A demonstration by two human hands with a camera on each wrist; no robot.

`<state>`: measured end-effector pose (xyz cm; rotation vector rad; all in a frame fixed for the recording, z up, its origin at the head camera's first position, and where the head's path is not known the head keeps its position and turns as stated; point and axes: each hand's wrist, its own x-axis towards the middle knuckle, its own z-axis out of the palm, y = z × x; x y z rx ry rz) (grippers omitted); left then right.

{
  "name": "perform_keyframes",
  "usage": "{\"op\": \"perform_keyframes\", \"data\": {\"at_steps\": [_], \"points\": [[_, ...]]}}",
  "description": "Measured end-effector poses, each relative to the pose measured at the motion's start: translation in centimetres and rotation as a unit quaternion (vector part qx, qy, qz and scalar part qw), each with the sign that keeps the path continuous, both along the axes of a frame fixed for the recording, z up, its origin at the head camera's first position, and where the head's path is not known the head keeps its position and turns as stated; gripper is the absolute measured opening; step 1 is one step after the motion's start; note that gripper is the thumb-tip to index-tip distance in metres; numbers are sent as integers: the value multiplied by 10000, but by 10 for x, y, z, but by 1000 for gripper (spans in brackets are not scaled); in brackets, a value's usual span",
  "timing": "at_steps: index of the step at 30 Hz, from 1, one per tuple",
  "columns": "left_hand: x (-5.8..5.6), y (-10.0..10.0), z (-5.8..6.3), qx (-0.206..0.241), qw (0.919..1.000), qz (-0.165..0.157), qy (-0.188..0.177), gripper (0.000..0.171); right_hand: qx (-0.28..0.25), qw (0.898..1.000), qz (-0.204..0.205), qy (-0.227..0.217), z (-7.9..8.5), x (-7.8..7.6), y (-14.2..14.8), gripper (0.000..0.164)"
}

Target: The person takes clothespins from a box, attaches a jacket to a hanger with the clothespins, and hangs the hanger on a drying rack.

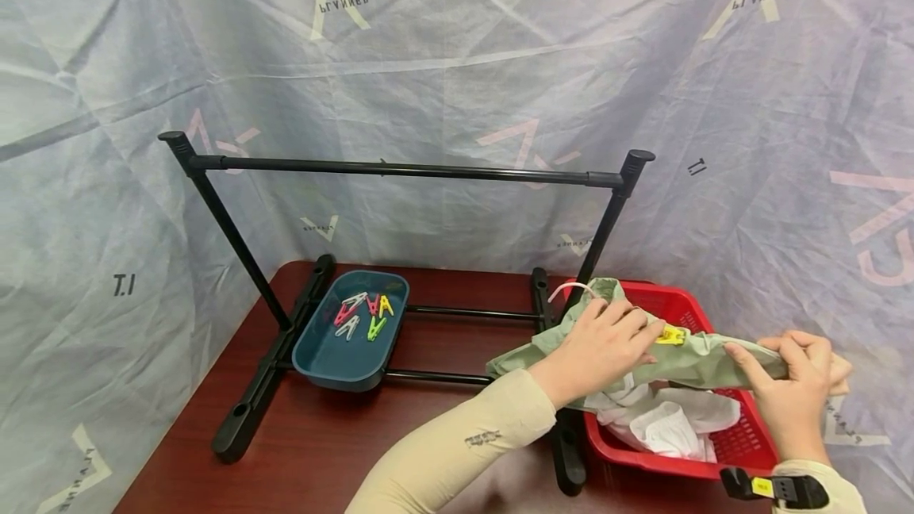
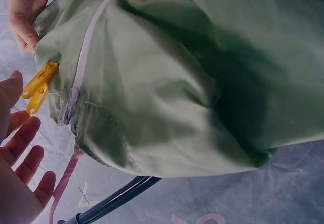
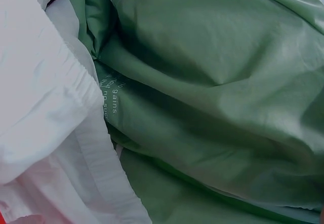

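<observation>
L arm [image 1: 457, 454] slants R, hand [image 1: 601, 346] loose, prob. off yel. clip [image 1: 671, 335].

"What carries everything?"
"A reddish-brown table [image 1: 321, 435]."
"Standing on it?"
"A black rack's [image 1: 396, 168] feet [image 1: 246, 411], with a red basket [image 1: 739, 439] beside the right one."
"And the blue tray [image 1: 336, 363]?"
"Over the rack's lower bars [image 1: 439, 377]; contact with the table is unclear."

Seven clips [image 1: 376, 329], one tray [image 1: 321, 361], one basket [image 1: 743, 431]
</observation>
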<state>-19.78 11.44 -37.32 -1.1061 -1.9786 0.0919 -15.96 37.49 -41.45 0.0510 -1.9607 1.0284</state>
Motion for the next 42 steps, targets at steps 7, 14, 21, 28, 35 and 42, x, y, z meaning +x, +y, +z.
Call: {"op": "perform_keyframes", "data": {"at_steps": [7, 14, 21, 28, 35, 42], "points": [[3, -4, -7, 119, 9997, -203, -104, 36, -57, 10000, -68, -6, -3, 2, 2, 23], [9, -9, -10, 426, 9979, -482, 4, 36, -103, 9999, -125, -43, -4, 4, 5, 25], [15, -20, -14, 539, 9961, -695, -114, 36, -94, 9997, -185, -116, -5, 5, 7, 25], [15, -37, -25, 839, 9898, -1124, -238, 31, -150, 9999, -68, -19, -8, 5, 8, 23], [10, -60, -38, 1090, 9863, -1223, -191, 29, -256, 9996, -27, -104, -9, 4, 8, 24], [4, -87, -50, 1302, 9855, -1024, -374, 33, -308, 9994, -35, -164, -10, 4, 7, 24]]}}
